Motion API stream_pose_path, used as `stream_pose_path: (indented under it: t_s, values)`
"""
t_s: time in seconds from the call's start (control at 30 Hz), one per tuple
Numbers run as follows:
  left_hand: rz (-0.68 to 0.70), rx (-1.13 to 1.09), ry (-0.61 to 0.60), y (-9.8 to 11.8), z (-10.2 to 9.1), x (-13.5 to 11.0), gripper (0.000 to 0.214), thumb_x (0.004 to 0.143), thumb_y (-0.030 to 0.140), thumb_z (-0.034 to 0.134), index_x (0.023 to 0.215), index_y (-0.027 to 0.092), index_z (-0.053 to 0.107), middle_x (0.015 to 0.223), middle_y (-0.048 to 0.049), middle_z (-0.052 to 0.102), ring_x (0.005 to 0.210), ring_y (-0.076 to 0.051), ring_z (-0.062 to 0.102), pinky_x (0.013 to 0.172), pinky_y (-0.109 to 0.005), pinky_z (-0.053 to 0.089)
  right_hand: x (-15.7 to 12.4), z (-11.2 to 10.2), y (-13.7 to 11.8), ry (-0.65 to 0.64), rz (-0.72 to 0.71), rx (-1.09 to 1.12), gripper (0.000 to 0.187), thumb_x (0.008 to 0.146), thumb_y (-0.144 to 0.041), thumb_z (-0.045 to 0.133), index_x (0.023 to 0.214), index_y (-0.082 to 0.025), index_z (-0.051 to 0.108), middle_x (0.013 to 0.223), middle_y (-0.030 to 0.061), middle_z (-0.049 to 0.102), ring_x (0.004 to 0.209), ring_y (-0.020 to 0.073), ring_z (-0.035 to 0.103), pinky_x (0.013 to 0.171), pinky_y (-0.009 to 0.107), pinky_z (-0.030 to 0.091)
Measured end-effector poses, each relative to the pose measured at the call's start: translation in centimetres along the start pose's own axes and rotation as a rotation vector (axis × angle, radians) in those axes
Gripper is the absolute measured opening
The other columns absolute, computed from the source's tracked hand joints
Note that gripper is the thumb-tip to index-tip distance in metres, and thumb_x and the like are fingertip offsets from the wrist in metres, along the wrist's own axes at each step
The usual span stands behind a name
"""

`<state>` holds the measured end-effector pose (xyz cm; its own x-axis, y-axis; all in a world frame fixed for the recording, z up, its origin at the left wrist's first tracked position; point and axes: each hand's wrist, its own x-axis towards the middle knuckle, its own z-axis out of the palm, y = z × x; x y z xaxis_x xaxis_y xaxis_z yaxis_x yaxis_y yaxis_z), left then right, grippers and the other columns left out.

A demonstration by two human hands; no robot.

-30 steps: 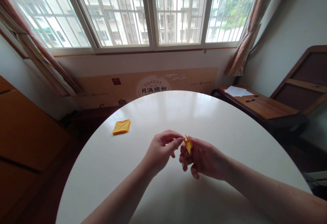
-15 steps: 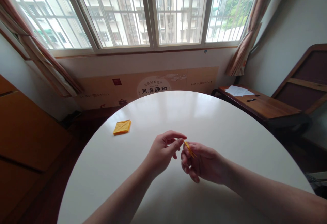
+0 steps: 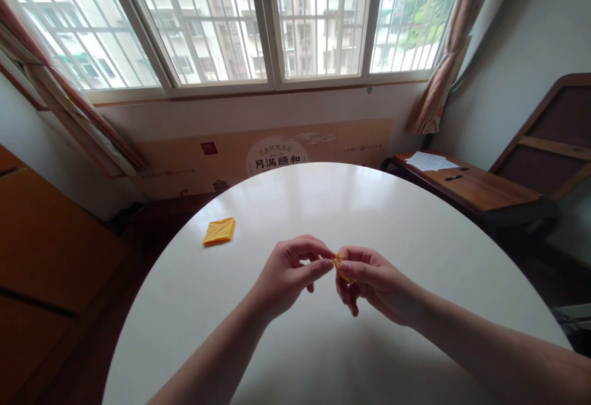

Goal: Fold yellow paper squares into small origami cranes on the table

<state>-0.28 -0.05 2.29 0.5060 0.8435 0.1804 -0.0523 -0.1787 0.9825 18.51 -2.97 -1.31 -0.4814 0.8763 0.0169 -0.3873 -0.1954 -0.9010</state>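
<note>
Between my two hands is a small folded piece of yellow paper (image 3: 344, 271), held above the white table (image 3: 194, 325). My left hand (image 3: 298, 272) pinches its left edge between thumb and forefinger. My right hand (image 3: 372, 282) grips it from the other side, thumb on top, with the lower fingers curled beneath. Much of the yellow piece is hidden by the fingers. A flat folded yellow square (image 3: 219, 231), creased on top, lies on the table to the far left of my hands.
Beyond the table's far edge stands a printed cardboard panel (image 3: 318, 143) under a barred window (image 3: 318, 17). At the right, a wooden side table (image 3: 498, 188) bears white papers (image 3: 431, 160) and a small dark object. An orange-brown cabinet (image 3: 41, 257) is at the left.
My right hand has turned and brought its thumb onto the yellow paper, closing its pinch. My left hand keeps its hold near the same spot. The view has shifted slightly.
</note>
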Motion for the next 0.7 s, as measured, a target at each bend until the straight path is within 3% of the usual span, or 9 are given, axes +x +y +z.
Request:
stream_pose_path:
  t_s: [0.33, 0.47, 0.57, 0.7]
  values:
    - [-0.030, -0.020, -0.093, -0.1, 0.1, -0.2, 0.017, 0.082, 0.029, 0.075, 0.081, 0.013, 0.071, 0.079, -0.0031, 0.061, 0.060, -0.009, 0.053, 0.045, -0.017, 0.046, -0.1, -0.2, 0.4, -0.098, 0.014, 0.148, 0.021, 0.084, -0.031, 0.073, 0.074, -0.016, 0.063, 0.056, -0.0016, 0.059, 0.050, 0.0110, 0.055, 0.043, 0.019, 0.049]
    - [-0.038, -0.010, -0.121, 0.3, 0.4, -0.5, 0.011, 0.083, 0.024, 0.069, 0.081, 0.013, 0.066, 0.074, -0.0015, 0.059, 0.060, -0.010, 0.054, 0.046, -0.018, 0.047, 0.0, -0.4, 0.5, -0.112, 0.000, 0.152, 0.020, 0.082, -0.030, 0.075, 0.075, -0.015, 0.064, 0.060, 0.0003, 0.063, 0.051, 0.0109, 0.057, 0.043, 0.019, 0.051]
    - [0.056, 0.113, -0.096, 0.9, 0.7, -0.8, 0.003, 0.079, 0.012, 0.064, 0.077, 0.014, 0.063, 0.079, -0.0020, 0.060, 0.064, -0.011, 0.058, 0.048, -0.018, 0.046, 0.1, -0.4, 0.5, -0.093, -0.007, 0.115, 0.020, 0.080, -0.029, 0.079, 0.077, -0.015, 0.065, 0.064, 0.0019, 0.067, 0.054, 0.0107, 0.059, 0.045, 0.018, 0.052]
    - [0.266, 0.386, -0.097, 1.6, 0.8, -1.3, 0.017, 0.073, 0.000, 0.060, 0.076, 0.016, 0.062, 0.087, -0.0015, 0.061, 0.069, -0.011, 0.060, 0.052, -0.018, 0.048, 0.0, -0.3, 0.4, -0.068, -0.052, 0.063, 0.019, 0.079, -0.027, 0.081, 0.076, -0.014, 0.067, 0.064, 0.0015, 0.067, 0.054, 0.0102, 0.060, 0.044, 0.018, 0.051]
